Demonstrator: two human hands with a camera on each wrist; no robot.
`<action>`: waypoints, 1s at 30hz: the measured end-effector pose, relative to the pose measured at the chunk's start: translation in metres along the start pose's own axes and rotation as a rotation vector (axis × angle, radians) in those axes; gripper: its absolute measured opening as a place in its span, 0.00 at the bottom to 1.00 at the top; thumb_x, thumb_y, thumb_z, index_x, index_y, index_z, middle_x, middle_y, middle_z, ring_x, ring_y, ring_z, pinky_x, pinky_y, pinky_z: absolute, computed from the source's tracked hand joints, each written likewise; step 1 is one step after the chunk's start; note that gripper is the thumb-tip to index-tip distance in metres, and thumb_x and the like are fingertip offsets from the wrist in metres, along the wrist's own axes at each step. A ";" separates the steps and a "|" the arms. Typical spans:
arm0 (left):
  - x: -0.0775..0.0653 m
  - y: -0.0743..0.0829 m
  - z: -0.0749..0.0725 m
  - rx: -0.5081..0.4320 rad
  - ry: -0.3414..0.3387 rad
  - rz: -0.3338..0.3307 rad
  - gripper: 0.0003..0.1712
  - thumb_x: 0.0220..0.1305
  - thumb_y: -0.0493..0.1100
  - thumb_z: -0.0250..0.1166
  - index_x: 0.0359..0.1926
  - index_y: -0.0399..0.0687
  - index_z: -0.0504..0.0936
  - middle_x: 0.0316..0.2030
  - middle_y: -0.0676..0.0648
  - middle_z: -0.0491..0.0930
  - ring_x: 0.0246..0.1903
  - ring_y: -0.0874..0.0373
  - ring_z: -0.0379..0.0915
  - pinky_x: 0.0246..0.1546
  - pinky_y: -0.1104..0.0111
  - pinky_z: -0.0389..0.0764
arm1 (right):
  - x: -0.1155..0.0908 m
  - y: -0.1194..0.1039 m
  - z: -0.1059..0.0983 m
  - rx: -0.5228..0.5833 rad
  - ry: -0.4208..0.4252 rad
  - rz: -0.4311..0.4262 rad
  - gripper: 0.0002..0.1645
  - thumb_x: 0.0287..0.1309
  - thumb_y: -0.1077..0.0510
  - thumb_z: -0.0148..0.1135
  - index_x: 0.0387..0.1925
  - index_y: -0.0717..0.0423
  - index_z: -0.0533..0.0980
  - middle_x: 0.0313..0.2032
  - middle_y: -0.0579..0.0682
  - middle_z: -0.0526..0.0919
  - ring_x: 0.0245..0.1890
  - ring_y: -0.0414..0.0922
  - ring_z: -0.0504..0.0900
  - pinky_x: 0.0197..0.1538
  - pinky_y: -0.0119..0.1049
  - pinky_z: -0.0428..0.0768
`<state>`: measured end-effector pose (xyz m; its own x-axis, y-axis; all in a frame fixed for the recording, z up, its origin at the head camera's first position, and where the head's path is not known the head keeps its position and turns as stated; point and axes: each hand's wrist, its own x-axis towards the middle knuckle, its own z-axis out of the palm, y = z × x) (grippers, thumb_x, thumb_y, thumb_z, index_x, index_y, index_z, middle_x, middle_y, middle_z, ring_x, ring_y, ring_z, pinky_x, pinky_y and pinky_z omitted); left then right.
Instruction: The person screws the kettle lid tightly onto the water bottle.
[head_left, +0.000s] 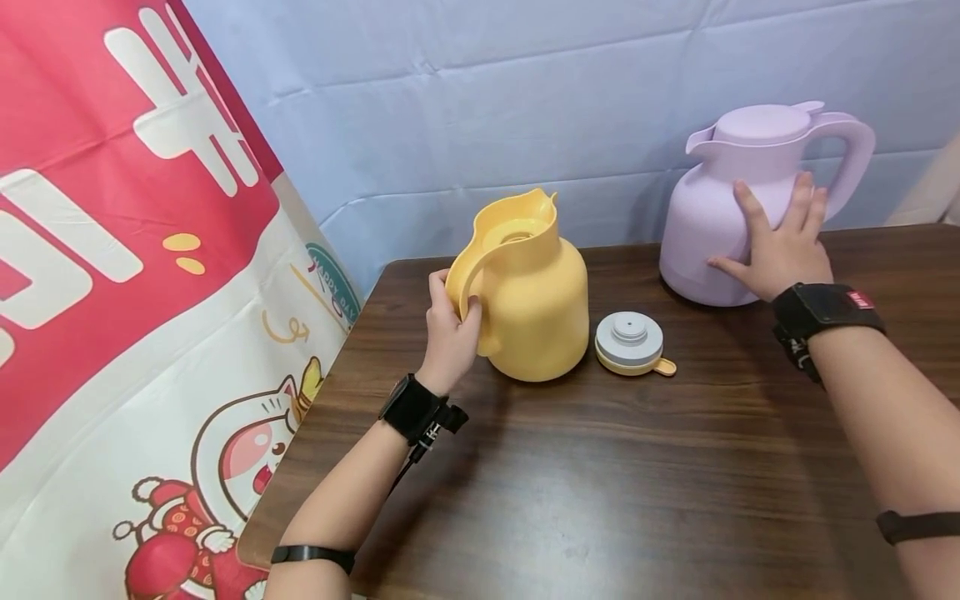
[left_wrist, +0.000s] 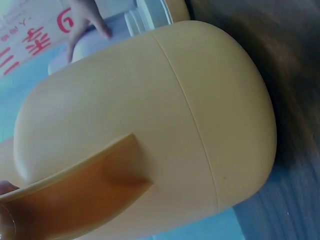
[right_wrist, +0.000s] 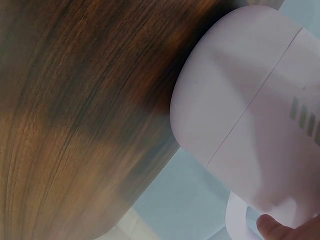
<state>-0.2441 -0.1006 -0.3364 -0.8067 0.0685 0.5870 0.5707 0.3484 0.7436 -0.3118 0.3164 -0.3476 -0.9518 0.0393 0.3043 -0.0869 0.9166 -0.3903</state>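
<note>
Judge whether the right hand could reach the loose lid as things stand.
Probably yes: the right hand rests spread against the purple jug, and nothing visible stands between that hand and the loose lid.

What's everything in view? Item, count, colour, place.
Yellow jug: 1, yellow, left of the lid, top open
Lid: 1, grey and yellow, on table between the jugs, grey side up
Purple jug: 1, light purple, rear right of table, its top covered
Table: 1, dark brown wood grain, below the jugs
Backdrop cloth: 1, light blue, behind table
Printed sheet: 1, mainly red and white, left of table
Lettered sheet: 1, white with red characters, background of left wrist view
Wrist straps: 2, black, one per wrist
Forearm bands: 2, black, one per forearm
Hands: 2, bare; left hand grips yellow jug's handle, right hand touches purple jug's body
</note>
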 end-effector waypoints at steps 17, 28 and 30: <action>-0.035 0.052 -0.006 -0.061 0.043 0.110 0.11 0.62 0.22 0.51 0.44 0.28 0.60 0.33 0.29 0.74 0.28 0.41 0.76 0.27 0.67 0.76 | 0.001 -0.004 -0.005 0.011 -0.002 0.003 0.62 0.52 0.40 0.67 0.74 0.35 0.34 0.68 0.62 0.13 0.67 0.66 0.19 0.46 0.77 0.58; -0.054 0.064 -0.007 -0.104 0.017 0.153 0.11 0.60 0.19 0.51 0.42 0.26 0.61 0.23 0.38 0.67 0.20 0.43 0.69 0.23 0.70 0.72 | -0.002 -0.003 -0.004 0.000 -0.013 -0.009 0.59 0.55 0.39 0.64 0.74 0.35 0.34 0.68 0.64 0.14 0.67 0.68 0.20 0.47 0.77 0.57; -0.057 0.066 -0.007 -0.107 0.012 0.154 0.11 0.60 0.19 0.51 0.42 0.26 0.61 0.22 0.40 0.66 0.20 0.45 0.68 0.22 0.70 0.72 | -0.002 -0.002 -0.005 0.004 -0.020 -0.022 0.57 0.57 0.39 0.61 0.74 0.35 0.34 0.67 0.65 0.14 0.66 0.68 0.20 0.47 0.77 0.56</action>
<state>-0.1590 -0.0876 -0.3187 -0.7071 0.1017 0.6998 0.7007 0.2335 0.6741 -0.3078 0.3162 -0.3428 -0.9554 0.0116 0.2952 -0.1086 0.9155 -0.3875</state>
